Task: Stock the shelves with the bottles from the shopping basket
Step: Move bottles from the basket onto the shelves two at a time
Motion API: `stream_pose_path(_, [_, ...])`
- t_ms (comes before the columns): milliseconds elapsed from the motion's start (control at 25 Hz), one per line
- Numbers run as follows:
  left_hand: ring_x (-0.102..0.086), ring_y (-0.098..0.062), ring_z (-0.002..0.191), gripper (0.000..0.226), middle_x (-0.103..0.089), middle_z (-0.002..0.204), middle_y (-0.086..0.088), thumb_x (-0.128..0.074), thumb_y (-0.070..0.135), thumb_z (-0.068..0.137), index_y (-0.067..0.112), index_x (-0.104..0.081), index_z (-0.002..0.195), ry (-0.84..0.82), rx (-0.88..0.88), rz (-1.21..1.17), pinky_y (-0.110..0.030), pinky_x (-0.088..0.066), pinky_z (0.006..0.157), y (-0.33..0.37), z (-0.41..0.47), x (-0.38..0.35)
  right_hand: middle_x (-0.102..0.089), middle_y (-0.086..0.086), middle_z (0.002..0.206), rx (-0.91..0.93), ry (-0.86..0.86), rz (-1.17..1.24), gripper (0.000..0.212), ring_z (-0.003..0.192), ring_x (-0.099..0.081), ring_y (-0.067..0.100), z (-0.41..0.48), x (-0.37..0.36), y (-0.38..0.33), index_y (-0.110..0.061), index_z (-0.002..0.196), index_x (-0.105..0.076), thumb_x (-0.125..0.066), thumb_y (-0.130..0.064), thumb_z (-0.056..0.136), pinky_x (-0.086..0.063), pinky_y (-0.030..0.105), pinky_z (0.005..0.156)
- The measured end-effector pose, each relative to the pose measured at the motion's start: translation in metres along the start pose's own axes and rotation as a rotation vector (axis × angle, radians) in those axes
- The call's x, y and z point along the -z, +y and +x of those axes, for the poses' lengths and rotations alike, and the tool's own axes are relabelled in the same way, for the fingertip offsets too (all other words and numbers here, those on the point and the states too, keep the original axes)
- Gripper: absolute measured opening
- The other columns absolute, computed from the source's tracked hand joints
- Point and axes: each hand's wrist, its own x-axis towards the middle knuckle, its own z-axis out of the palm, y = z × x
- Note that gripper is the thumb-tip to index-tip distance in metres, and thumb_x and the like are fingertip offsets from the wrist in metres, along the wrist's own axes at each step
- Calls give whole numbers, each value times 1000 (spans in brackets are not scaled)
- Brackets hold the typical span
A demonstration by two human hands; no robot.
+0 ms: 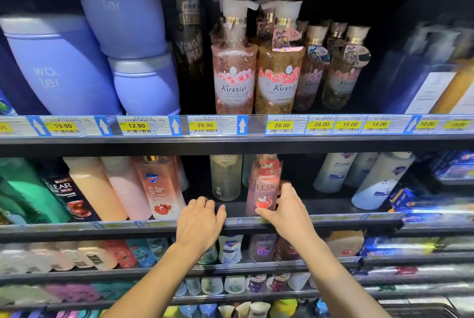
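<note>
We place a pink bottle (264, 184) on the middle shelf (333, 206).
Head view: our right hand (287, 212) grasps the bottle, which stands upright near the shelf's front; our left hand (200, 220) rests released on the edge, fingers loosely bent, holding nothing.

The right hand (287, 211) grips a pink LUX bottle (264, 184) standing upright on the middle shelf (325, 205); the left hand (200, 222) rests on the shelf's front edge nearby.
</note>
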Motion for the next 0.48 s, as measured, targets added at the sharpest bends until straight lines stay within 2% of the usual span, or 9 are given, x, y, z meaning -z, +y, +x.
stream_pose_path(120, [-61, -26, 82, 63, -68, 91, -3, -21, 50, 95, 17, -74, 92, 3, -18, 13, -39, -52, 74, 0, 0, 0, -58, -3, 110, -37, 16, -31, 56, 98, -64, 16, 3, 0, -6, -22, 115, -52, -86, -47, 77, -45, 25, 71])
stream_pose_path(200, [-61, -28, 85, 66, -67, 95, -4, -16, 49, 94, 17, -73, 98, 0, -54, 33, -39, -51, 76, -1, 0, -2, -57, -2, 103, -70, 19, -59, 52, 87, -59, 15, 8, 0, -15, -16, 111, -57, -83, -48, 80, -39, 20, 62])
stream_pose_path(320, [-62, -26, 82, 62, -68, 91, -2, -20, 49, 94, 18, -74, 94, 35, -48, 33, -38, -52, 72, -1, 0, -3, -59, -4, 84, -124, 10, -74, 40, 64, -48, 4, 16, 1, -24, -15, 87, -57, -80, -48, 84, -27, 14, 48])
stream_pose_path(400, [-63, -25, 74, 56, -68, 84, -1, -29, 49, 95, 19, -75, 84, 47, -22, 37, -36, -53, 67, 0, -1, -2, -49, -10, 69, -148, 0, -79, 47, 56, -42, 0, 19, 1, -27, -19, 67, -46, -78, -48, 86, -24, 15, 45])
stream_pose_path(480, [-62, -25, 71, 54, -67, 81, -1, -33, 48, 94, 19, -75, 80, 67, -17, 44, -35, -53, 64, 0, -1, -4, -46, -10, 65, -155, -16, -76, 51, 55, -41, 0, 21, 2, -29, -22, 62, -42, -77, -49, 87, -24, 15, 45])
